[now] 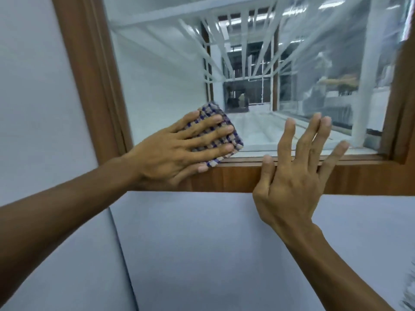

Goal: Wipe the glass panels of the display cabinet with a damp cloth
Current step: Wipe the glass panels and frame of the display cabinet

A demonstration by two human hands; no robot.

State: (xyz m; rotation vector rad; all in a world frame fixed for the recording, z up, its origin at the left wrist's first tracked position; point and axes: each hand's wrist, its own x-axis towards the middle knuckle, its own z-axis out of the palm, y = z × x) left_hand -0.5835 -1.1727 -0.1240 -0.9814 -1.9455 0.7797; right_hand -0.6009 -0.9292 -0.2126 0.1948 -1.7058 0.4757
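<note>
Directly beneath left hand (167,153), checked cloth (221,138).

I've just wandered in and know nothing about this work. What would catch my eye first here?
First is the left hand, its straight fingers pressing a folded blue-and-beige checked cloth flat against the lower left corner of the glass panel. Beside it, the right hand is spread open over the brown wooden frame at the pane's bottom edge, with its fingers reaching up in front of the glass.
</note>
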